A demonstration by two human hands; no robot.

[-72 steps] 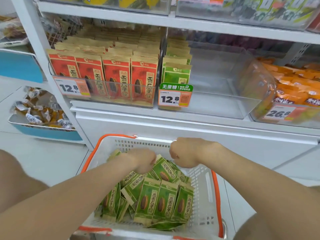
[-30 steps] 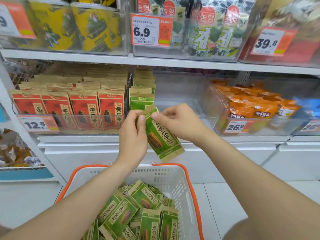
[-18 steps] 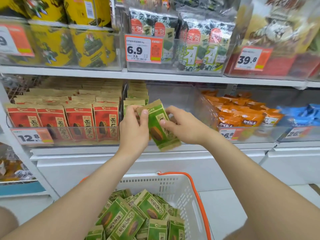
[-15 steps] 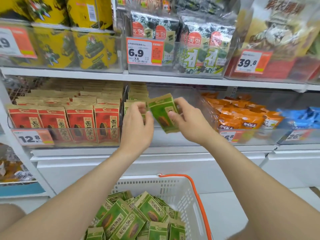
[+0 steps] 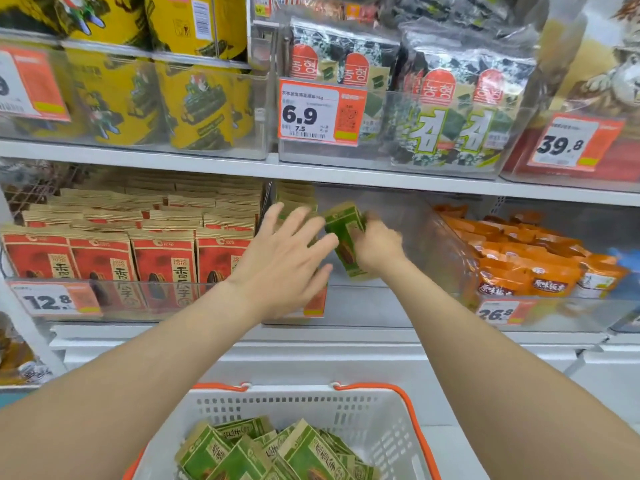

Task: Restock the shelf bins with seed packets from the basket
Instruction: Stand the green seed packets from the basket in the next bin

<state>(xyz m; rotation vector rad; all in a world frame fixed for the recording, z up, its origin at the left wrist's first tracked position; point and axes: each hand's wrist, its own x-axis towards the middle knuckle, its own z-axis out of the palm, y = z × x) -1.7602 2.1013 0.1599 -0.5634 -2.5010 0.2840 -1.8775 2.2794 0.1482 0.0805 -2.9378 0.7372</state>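
The right hand [image 5: 375,247] grips a green seed packet [image 5: 344,237], fingers curled round its right side, though motion blur hides how each finger lies. The packet stands nearly upright, leaning a little, inside the clear bin [image 5: 412,233] on the middle shelf [image 5: 381,180], towards the bin's left end and above its front wall; whether its lower edge touches the bin floor cannot be told. The left hand [image 5: 284,261] is open, fingers straight and spread, holding nothing; it hangs in front of the bin's left front corner, its fingertips just beside the packet's left edge, and contact cannot be made out. Behind that hand a row of green packets [image 5: 298,197] stands along the bin's left wall, running back towards the rear of the shelf. To the left, a neighbouring bin is packed with red packets [image 5: 162,261] behind a 12.8 price tag [image 5: 52,301]; to the right lie orange packets [image 5: 519,268] with a 26.8 tag [image 5: 498,313]. On the shelf above are yellow packs [image 5: 194,102] and seaweed packs [image 5: 450,109] with a 6.9 tag [image 5: 318,112]. Below the shelf's front edge, between the forearms, sits the white basket [image 5: 311,407] with orange handles, holding a loose heap of green packets [image 5: 277,452].
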